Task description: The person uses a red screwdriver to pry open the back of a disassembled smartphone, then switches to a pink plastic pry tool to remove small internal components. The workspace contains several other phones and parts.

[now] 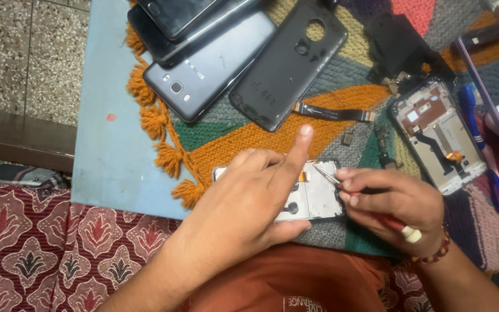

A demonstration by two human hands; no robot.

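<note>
Your left hand (249, 196) pins the opened phone (313, 199) on the mat (249, 136), forefinger raised; your right hand (391, 205) grips a screwdriver (402, 228). Its tip could slip and scratch the board.

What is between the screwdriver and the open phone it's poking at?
Nothing visible. The right hand brings the screwdriver tip straight onto the open phone, while the left hand rests on the phone's other side.
</note>
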